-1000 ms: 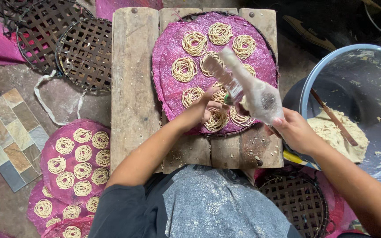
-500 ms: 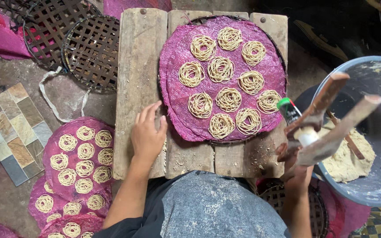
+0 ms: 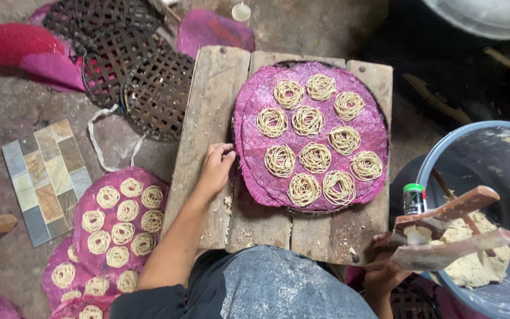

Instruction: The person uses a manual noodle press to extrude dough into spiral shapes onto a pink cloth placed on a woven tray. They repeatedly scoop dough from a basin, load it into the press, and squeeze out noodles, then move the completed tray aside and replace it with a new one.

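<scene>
Soft, even daylight; upper right corner dark; focus sharp throughout.

Dusty concrete floor [image 3: 7, 118], tile sample board [image 3: 45, 177], dim corner.

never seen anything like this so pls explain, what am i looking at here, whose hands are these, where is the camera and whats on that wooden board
There is no machine here: a person works with bare hands, and the one camera sits on their head, looking straight down. The left hand touches the edge of a round pink mat that lies on a wooden plank board. On the mat sit ten coils of thin noodle-like dough. The right hand holds a wooden press with two long handles over a blue-grey tub that holds pale dough. A small green-capped bottle stands beside the tub. On the floor to the left lie more filled pink mats and dark woven trays.
</scene>
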